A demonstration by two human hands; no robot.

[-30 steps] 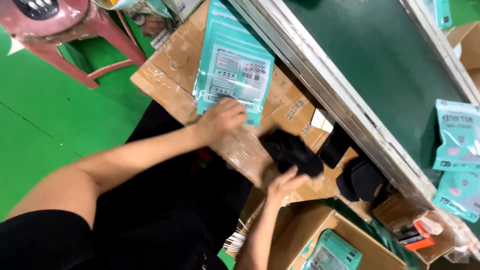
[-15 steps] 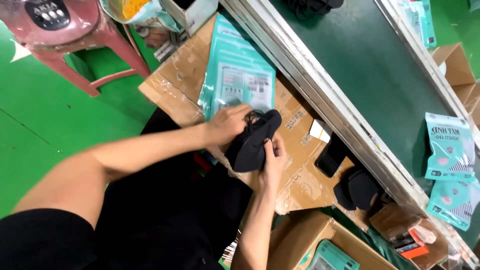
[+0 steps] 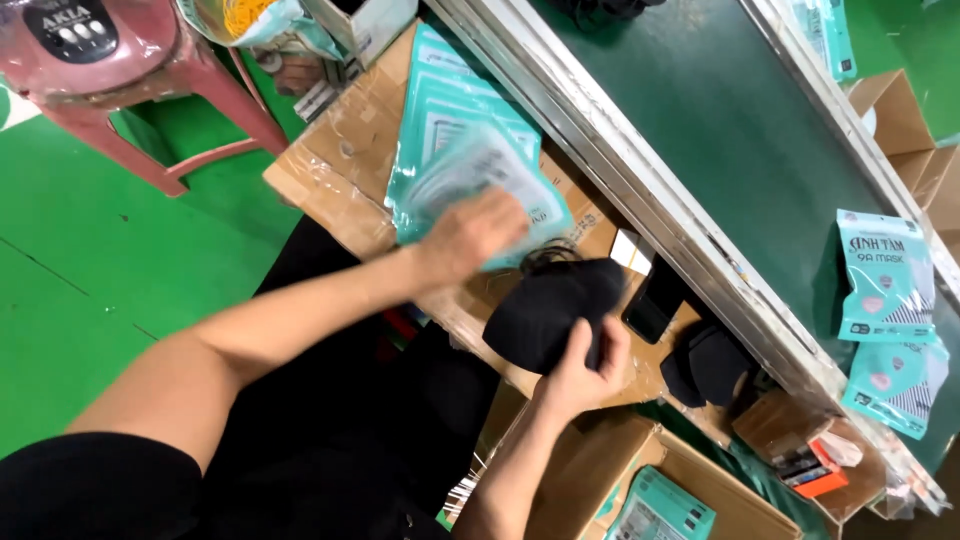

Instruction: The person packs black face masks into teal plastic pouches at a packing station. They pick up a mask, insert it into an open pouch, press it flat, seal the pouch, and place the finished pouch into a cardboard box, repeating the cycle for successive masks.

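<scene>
Left hand [image 3: 470,235] is motion-blurred; fingers lie spread and flat on a teal pouch [image 3: 480,185], top of a stack on the cardboard tabletop [image 3: 340,165]. Can't tell if the fingers actually pinch the pouch or just press on it, so the left grip is unclear. The pouch print is smeared by blur.

Right hand [image 3: 580,365] has its grip closed around the near edge of a black mask bundle [image 3: 550,305], thumb on top, the other fingers hidden under the fabric. The bundle sits just right of the teal stack, over the near-right part of the tabletop, near the conveyor rail [image 3: 640,190]. Can't make out how many masks are in it; they read as one dark lump.

Right of the bundle: a dark phone-like slab [image 3: 655,300] leaning at the rail, partly hidden. More black masks [image 3: 705,365] lie beyond it, half tucked under the rail.

Far right, two teal pouches [image 3: 885,285] lie on the green belt [image 3: 700,110]. Near bottom, an open carton [image 3: 700,480] holds another teal pouch, cut off by the frame edge. Far left, a pink plastic stool [image 3: 120,80], top cropped.
</scene>
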